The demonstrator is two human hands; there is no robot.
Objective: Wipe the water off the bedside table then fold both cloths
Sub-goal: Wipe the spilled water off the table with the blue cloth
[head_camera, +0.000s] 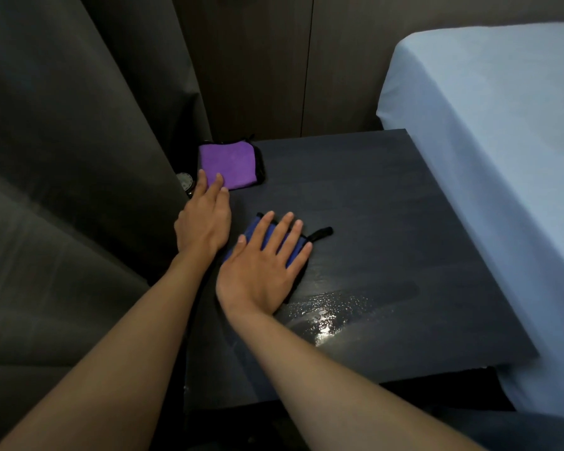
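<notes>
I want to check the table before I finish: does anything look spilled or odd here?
Yes. A patch of water still glistens on the bedside table, near its front edge, just right of the right hand. That hand lies flat on the folded blue cloth; the purple cloth sits folded at the far left corner.

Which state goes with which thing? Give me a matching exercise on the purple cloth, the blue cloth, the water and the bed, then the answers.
Things:
1. purple cloth
2. blue cloth
3. water
4. bed

States:
A. glistening patch on the bedside table's near part
B. under the flat right hand
C. light blue sheet, beside the table
D. folded at the far corner, left hand's fingers on its edge

Pairs: 1-D, 2-B, 3-A, 4-C
</notes>
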